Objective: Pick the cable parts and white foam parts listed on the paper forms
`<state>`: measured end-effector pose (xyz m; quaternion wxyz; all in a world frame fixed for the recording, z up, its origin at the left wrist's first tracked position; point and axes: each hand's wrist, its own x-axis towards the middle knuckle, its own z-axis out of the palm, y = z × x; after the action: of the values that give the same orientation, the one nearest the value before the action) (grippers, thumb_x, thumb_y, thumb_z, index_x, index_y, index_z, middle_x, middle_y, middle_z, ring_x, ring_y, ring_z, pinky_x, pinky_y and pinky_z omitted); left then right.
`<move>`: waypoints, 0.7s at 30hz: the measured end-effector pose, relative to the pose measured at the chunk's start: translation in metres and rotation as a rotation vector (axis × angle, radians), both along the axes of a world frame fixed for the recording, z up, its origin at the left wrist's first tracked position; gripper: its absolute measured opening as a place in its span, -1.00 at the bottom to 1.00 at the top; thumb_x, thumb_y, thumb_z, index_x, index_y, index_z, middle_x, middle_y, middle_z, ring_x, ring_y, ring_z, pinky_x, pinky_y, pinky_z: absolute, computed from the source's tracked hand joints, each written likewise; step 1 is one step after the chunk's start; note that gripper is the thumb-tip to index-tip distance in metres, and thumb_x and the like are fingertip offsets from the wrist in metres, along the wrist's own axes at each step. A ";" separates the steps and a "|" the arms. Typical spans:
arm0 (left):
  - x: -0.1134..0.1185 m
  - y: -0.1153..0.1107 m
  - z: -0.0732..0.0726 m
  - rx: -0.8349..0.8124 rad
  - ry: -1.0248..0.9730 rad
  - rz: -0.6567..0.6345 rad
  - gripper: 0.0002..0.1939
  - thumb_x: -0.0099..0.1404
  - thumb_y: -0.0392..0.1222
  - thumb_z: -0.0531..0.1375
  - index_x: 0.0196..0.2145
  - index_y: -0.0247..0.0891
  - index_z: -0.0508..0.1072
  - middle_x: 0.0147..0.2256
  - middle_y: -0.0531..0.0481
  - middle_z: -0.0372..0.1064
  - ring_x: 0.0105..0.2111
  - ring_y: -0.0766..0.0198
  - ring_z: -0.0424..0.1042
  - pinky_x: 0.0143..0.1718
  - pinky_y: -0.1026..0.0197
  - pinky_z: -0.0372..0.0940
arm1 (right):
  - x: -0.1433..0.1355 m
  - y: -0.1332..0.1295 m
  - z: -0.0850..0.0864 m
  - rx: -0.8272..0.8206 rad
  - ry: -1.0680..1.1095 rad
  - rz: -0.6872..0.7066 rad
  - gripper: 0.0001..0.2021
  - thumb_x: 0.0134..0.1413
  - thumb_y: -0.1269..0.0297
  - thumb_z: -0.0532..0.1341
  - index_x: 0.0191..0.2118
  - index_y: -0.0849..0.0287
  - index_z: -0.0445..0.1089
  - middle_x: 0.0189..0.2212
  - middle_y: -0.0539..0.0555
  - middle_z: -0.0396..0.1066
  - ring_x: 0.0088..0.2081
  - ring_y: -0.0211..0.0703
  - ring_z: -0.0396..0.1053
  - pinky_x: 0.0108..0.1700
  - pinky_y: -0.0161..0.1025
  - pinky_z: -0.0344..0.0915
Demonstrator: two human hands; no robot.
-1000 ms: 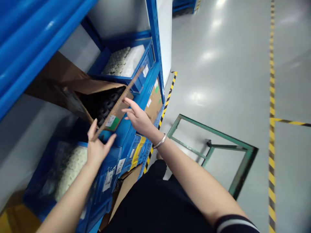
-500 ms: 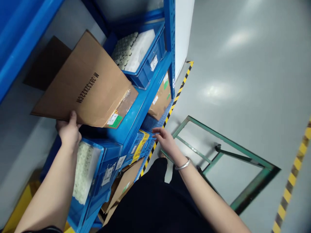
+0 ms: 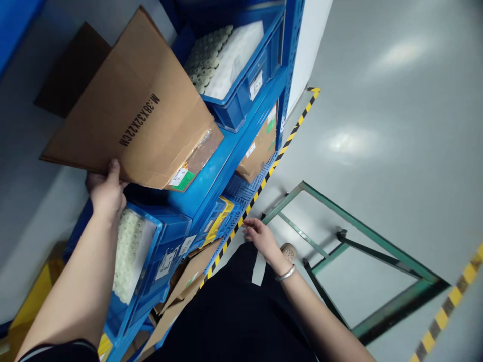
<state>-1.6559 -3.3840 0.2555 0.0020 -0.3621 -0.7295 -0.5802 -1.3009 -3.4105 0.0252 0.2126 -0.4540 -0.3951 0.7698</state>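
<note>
A cardboard box with a raised flap printed in black stands on the blue shelf. My left hand grips the lower left edge of that flap, thumb on the near face and fingers hidden behind. Just under this hand sits a blue bin holding rows of pale tube-like parts. My right hand hangs in the air in front of my body, fingers loosely bent and apart, with nothing in it. A silver bangle circles the right wrist.
Another blue bin with similar parts and white foam stands farther along the shelf. Below are a cardboard box and a yellow-and-blue crate. A green metal frame lies on the floor to the right, beside yellow-black tape.
The view has shifted along the shelf. My left hand keeps its hold on the box flap. My right hand has dropped slightly, and a shoe now shows beside it.
</note>
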 end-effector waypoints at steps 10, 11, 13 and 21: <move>-0.002 -0.005 -0.004 -0.057 -0.057 -0.115 -0.24 -0.04 0.05 0.48 0.05 -0.31 0.38 0.09 -0.24 0.43 0.07 0.08 0.45 -0.01 -0.10 0.43 | -0.010 0.000 -0.001 -0.047 0.003 -0.015 -0.74 0.01 0.29 0.12 -0.15 0.21 0.40 -0.19 0.13 0.46 -0.23 -0.16 0.45 -0.22 -0.21 0.41; -0.001 -0.006 -0.005 -0.061 -0.066 -0.125 -0.26 -0.03 0.02 0.49 0.05 -0.32 0.40 0.08 -0.24 0.44 0.07 0.08 0.46 0.01 -0.10 0.42 | -0.011 -0.001 -0.001 -0.051 0.000 -0.014 -0.74 0.01 0.29 0.12 -0.16 0.21 0.40 -0.20 0.13 0.46 -0.24 -0.16 0.45 -0.23 -0.22 0.41; -0.001 -0.006 -0.007 -0.054 -0.081 -0.124 -0.27 -0.03 -0.03 0.50 0.05 -0.35 0.43 0.06 -0.26 0.46 0.05 0.06 0.47 0.02 -0.11 0.42 | -0.012 -0.001 -0.001 -0.056 0.002 -0.015 -0.73 0.01 0.29 0.12 -0.15 0.20 0.39 -0.20 0.13 0.45 -0.25 -0.17 0.45 -0.25 -0.23 0.40; -0.004 -0.011 -0.010 -0.188 -0.150 -0.112 -0.40 0.01 -0.10 0.50 -0.04 -0.44 0.49 0.07 -0.28 0.45 0.07 0.01 0.45 0.12 -0.21 0.35 | -0.016 0.006 0.007 -0.049 0.018 -0.044 -0.74 0.01 0.29 0.12 -0.15 0.18 0.38 -0.22 0.09 0.44 -0.28 -0.21 0.44 -0.33 -0.29 0.35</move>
<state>-1.6603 -3.3951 0.2455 -0.1189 -0.3566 -0.7574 -0.5339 -1.3172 -3.4045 0.0325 0.2217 -0.4607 -0.3640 0.7785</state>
